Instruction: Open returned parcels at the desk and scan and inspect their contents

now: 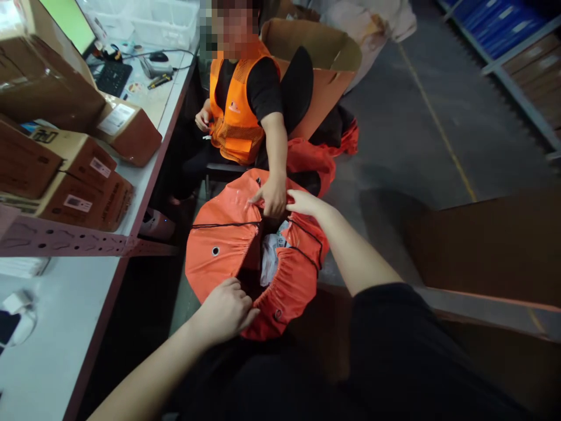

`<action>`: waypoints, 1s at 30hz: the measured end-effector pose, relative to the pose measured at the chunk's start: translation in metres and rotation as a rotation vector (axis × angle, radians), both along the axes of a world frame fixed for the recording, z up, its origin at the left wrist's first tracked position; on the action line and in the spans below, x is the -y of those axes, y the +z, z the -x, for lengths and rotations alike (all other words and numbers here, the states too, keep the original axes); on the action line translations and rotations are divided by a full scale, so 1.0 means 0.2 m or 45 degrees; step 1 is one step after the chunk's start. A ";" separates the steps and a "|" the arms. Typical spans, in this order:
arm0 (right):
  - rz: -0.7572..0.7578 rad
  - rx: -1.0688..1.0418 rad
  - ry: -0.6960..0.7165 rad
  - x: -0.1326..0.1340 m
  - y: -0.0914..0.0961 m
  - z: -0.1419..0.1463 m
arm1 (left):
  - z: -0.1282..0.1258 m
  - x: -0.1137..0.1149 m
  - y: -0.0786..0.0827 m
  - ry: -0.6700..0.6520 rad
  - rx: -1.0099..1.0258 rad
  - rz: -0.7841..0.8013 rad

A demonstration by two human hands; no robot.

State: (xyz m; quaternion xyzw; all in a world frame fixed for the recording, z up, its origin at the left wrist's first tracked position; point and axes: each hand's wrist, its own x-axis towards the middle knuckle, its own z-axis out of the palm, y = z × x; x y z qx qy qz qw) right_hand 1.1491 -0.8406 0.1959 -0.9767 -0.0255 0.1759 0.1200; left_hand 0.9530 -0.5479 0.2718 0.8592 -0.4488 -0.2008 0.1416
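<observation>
An orange drawstring bag [221, 242] with black cords and metal eyelets gapes in front of me. Its gathered mouth faces up, and a white plastic package [269, 260] with printing shows inside. My left hand [225, 310] is closed on the near left part of the bag's rim. At the far right of the rim, my right hand [305, 204] pinches the orange fabric. Between my hands and beyond them, a co-worker's hand [274, 196] reaches to the far edge of the opening, close to my right fingers.
The co-worker in an orange vest [236, 117] sits ahead. On the left, cardboard boxes [65, 169] crowd a white desk [56, 327] with a keyboard [113, 78] and a scanner [153, 67]. Behind stands a large open carton [307, 44]; a metal rack [517, 93] lines the right.
</observation>
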 end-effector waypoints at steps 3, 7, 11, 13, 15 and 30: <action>-0.126 0.197 0.016 0.01 0.20 0.30 | -0.03 0.02 -0.01 -0.092 0.063 -0.007; -0.479 0.177 0.504 -0.21 0.28 0.84 | -0.13 0.10 -0.07 -0.219 0.095 0.012; -0.200 0.157 0.477 -0.30 0.24 1.06 | -0.34 0.18 -0.14 -0.271 0.110 0.044; -0.132 0.184 0.474 -0.27 0.23 0.99 | -0.47 0.25 -0.17 -0.260 0.141 0.014; -0.084 0.179 0.489 -0.21 0.23 0.85 | -0.61 0.32 -0.18 -0.221 0.177 -0.034; -0.072 0.266 0.440 -0.38 0.22 0.21 | -1.05 0.29 -0.19 0.012 0.481 -0.196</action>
